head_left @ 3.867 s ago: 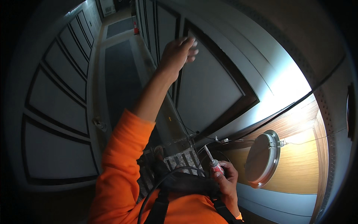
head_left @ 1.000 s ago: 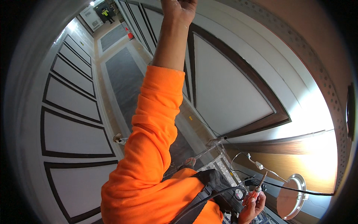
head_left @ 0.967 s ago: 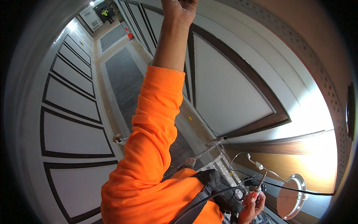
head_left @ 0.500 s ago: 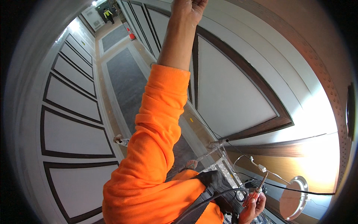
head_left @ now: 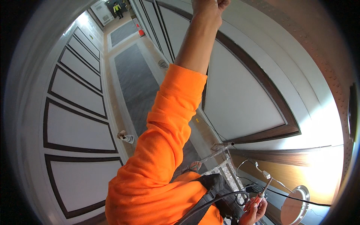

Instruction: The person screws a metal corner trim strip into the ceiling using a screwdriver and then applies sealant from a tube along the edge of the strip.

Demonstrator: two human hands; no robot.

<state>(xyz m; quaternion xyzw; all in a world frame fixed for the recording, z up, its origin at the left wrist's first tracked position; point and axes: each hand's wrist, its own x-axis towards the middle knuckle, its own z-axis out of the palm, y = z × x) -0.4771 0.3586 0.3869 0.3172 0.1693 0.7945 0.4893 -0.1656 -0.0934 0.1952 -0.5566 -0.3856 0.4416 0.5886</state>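
Note:
My left arm, in an orange sleeve, stretches up across the middle to my left hand [head_left: 210, 6] at the top edge. Its visible fingers are curled; the picture's edge cuts off the rest, and whatever they hold is hidden. At the lower right my right hand [head_left: 255, 212] grips the red handle of a slim-shafted tool [head_left: 258, 198], its shaft pointing up. Near its tip is a small white connector block [head_left: 266, 174] on a white wire. That wire runs down to a round, silver-rimmed downlight [head_left: 296, 206], which hangs beside my right hand.
Below me stands a metal platform or ladder [head_left: 227, 165]. A black cable [head_left: 296, 193] crosses behind the tool. Panelled walls flank a corridor with a dark floor strip [head_left: 135, 75]. Farther off are an orange cone [head_left: 140, 30] and a person in a yellow vest [head_left: 117, 9].
The view has shifted slightly, so my left arm and the corridor appear farther right. My right hand still grips the tool. The distant person's stance has changed.

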